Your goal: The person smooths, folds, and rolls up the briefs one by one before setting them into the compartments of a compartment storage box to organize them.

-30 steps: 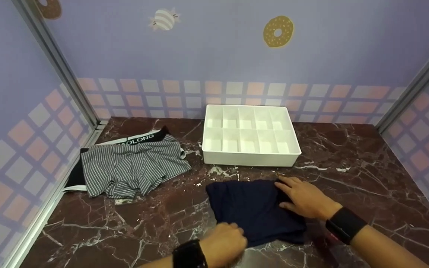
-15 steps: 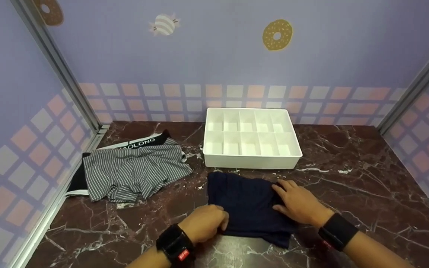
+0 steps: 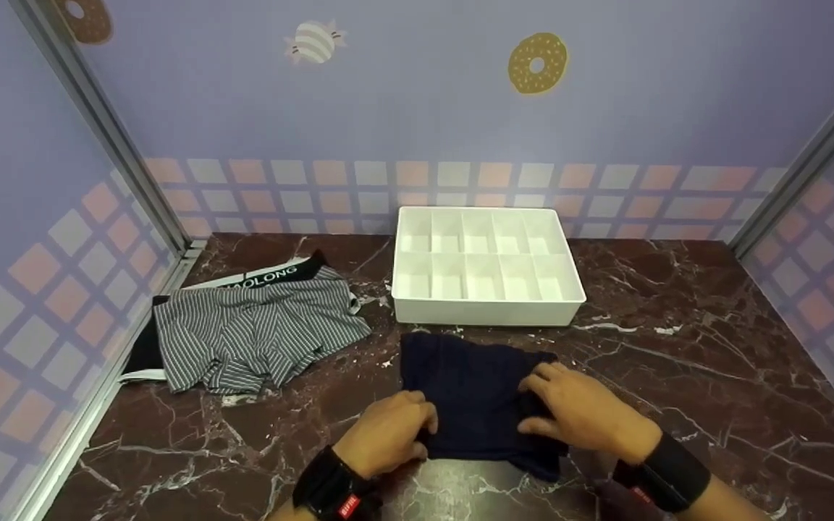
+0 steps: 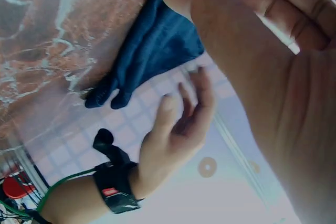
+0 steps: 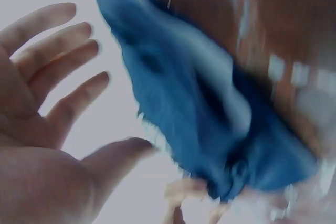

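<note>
A dark navy fabric garment [image 3: 471,398] lies on the table below the white box; the wrist views show it bluer, with loose folds along its edge. My left hand [image 3: 388,430] is at its lower left edge, fingers bent and thumb apart from them. In the left wrist view the left thumb [image 4: 210,19] overlaps the cloth. My right hand [image 3: 583,409] is at the garment's right side, fingertips by its edge. The right wrist view shows the right fingers [image 5: 79,98] spread and relaxed, with the cloth beyond them.
A white divided box [image 3: 489,311] with several compartments stands against the back wall. Grey striped boxer briefs [image 3: 261,325] with a black lettered waistband lie at the left. Patterned panels [image 3: 417,94] enclose the marbled table [image 3: 714,347] at the back and sides.
The left hand has moved up and left to the garment's left edge. The garment has shifted slightly, its upper left corner higher; the right hand has drawn slightly inward.
</note>
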The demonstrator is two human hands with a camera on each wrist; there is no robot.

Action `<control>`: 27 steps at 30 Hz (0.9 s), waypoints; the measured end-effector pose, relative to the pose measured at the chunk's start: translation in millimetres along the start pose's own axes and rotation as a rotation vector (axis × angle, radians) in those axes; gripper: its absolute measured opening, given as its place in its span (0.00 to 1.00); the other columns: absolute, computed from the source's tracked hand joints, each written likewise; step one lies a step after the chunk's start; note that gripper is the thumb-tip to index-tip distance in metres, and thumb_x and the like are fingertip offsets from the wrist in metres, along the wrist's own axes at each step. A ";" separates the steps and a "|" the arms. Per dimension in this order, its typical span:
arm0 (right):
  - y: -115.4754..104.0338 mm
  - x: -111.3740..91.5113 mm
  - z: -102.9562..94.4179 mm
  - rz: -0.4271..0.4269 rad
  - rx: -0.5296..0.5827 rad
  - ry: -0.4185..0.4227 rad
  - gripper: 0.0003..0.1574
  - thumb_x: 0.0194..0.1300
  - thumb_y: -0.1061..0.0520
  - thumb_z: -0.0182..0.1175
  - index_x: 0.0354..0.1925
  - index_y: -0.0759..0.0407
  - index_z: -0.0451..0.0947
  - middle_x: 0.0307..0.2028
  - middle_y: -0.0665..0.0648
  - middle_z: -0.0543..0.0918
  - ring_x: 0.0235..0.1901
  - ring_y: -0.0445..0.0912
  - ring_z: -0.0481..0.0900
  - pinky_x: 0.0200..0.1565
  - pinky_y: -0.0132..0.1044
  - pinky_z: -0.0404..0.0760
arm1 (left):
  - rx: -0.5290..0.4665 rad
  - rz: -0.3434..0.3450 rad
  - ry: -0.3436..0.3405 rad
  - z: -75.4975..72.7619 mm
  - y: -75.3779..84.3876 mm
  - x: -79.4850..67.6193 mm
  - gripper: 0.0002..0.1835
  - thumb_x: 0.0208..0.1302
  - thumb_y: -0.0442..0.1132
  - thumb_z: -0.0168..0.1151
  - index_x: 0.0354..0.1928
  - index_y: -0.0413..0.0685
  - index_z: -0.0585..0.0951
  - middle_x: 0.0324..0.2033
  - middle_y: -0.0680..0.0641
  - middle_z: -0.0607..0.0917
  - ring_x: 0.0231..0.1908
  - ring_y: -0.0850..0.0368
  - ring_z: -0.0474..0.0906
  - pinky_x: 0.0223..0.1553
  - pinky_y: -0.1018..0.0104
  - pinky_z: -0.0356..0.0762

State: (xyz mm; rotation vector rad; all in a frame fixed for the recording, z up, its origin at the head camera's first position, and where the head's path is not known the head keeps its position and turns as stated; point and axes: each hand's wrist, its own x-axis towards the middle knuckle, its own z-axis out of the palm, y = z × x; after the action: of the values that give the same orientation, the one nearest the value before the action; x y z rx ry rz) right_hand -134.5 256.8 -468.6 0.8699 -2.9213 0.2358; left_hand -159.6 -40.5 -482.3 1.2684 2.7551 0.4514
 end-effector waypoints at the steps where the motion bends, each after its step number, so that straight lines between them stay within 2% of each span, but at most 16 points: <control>1: -5.1 -0.4 -0.7 -0.006 0.005 -0.035 0.33 0.49 0.36 0.66 0.44 0.58 0.77 0.38 0.52 0.76 0.39 0.47 0.75 0.42 0.45 0.77 | 0.007 -0.012 0.000 0.2 -0.1 -0.1 0.15 0.41 0.42 0.75 0.34 0.53 0.82 0.32 0.56 0.76 0.36 0.59 0.75 0.36 0.64 0.76; 5: -20.0 -3.4 2.6 -0.010 0.017 -0.162 0.33 0.40 0.35 0.70 0.39 0.52 0.76 0.34 0.47 0.73 0.34 0.43 0.73 0.36 0.41 0.78 | 0.032 -0.049 -0.014 1.5 0.3 0.9 0.15 0.38 0.39 0.75 0.33 0.52 0.84 0.31 0.54 0.78 0.36 0.56 0.77 0.35 0.62 0.77; 10: -25.2 -7.4 8.5 0.031 0.042 -0.227 0.30 0.31 0.44 0.76 0.34 0.51 0.75 0.31 0.46 0.73 0.30 0.42 0.73 0.32 0.40 0.76 | 0.028 -0.087 -0.018 2.1 3.9 -0.6 0.13 0.37 0.36 0.75 0.30 0.53 0.85 0.29 0.55 0.80 0.33 0.55 0.78 0.32 0.61 0.77; 14: -26.4 -9.6 8.4 0.062 0.055 -0.243 0.29 0.28 0.51 0.78 0.32 0.52 0.74 0.30 0.46 0.73 0.29 0.43 0.74 0.30 0.40 0.76 | 0.012 -0.120 0.015 1.7 6.1 -3.3 0.10 0.38 0.31 0.70 0.26 0.53 0.85 0.27 0.55 0.81 0.29 0.56 0.78 0.28 0.61 0.77; 19: -25.4 -14.2 8.0 0.068 0.065 -0.243 0.27 0.26 0.56 0.77 0.28 0.52 0.74 0.28 0.46 0.72 0.28 0.45 0.74 0.28 0.41 0.76 | 0.051 -0.098 0.056 1.6 8.5 -4.9 0.10 0.39 0.29 0.66 0.23 0.54 0.84 0.24 0.56 0.82 0.27 0.58 0.78 0.27 0.64 0.76; 24: -23.1 -19.7 9.1 0.027 0.069 -0.200 0.21 0.30 0.60 0.74 0.24 0.50 0.73 0.26 0.44 0.69 0.27 0.42 0.72 0.27 0.38 0.74 | 0.095 -0.092 0.040 3.2 10.3 -5.8 0.11 0.35 0.29 0.65 0.20 0.56 0.83 0.22 0.55 0.81 0.24 0.59 0.77 0.25 0.64 0.75; 27: -21.9 -22.2 10.6 -0.008 0.067 -0.177 0.19 0.33 0.60 0.73 0.22 0.49 0.72 0.26 0.43 0.69 0.26 0.41 0.72 0.27 0.37 0.75 | 0.110 -0.106 0.027 3.6 11.9 -6.1 0.12 0.33 0.28 0.64 0.14 0.58 0.81 0.20 0.55 0.81 0.21 0.59 0.76 0.22 0.63 0.74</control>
State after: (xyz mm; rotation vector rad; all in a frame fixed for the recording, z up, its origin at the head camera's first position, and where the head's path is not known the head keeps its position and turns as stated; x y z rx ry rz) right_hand -104.3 248.8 -479.1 0.9583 -3.0877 0.2707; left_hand -146.2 -36.9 -482.6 1.1386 2.8890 0.3148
